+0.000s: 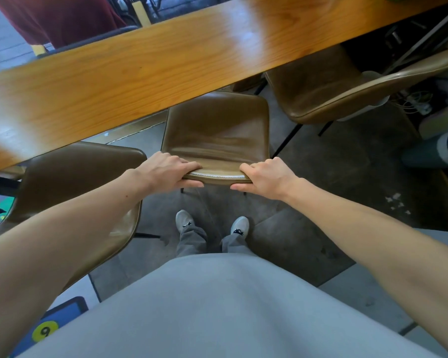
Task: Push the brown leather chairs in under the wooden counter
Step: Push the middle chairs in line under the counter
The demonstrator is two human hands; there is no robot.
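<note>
A long wooden counter runs diagonally across the upper part of the head view. Three brown leather chairs stand along its near side. The middle chair faces the counter, with the front of its seat under the counter's edge. My left hand grips the left end of its backrest top, and my right hand grips the right end. The left chair stands close beside my left forearm, its front edge under the counter. The right chair sits partly under the counter, its backrest curving out to the right.
My feet in grey shoes stand just behind the middle chair on a dark concrete floor. Another person's shoe and leg are at the right edge. Cables lie under the counter on the right. A dark red cloth hangs beyond the counter.
</note>
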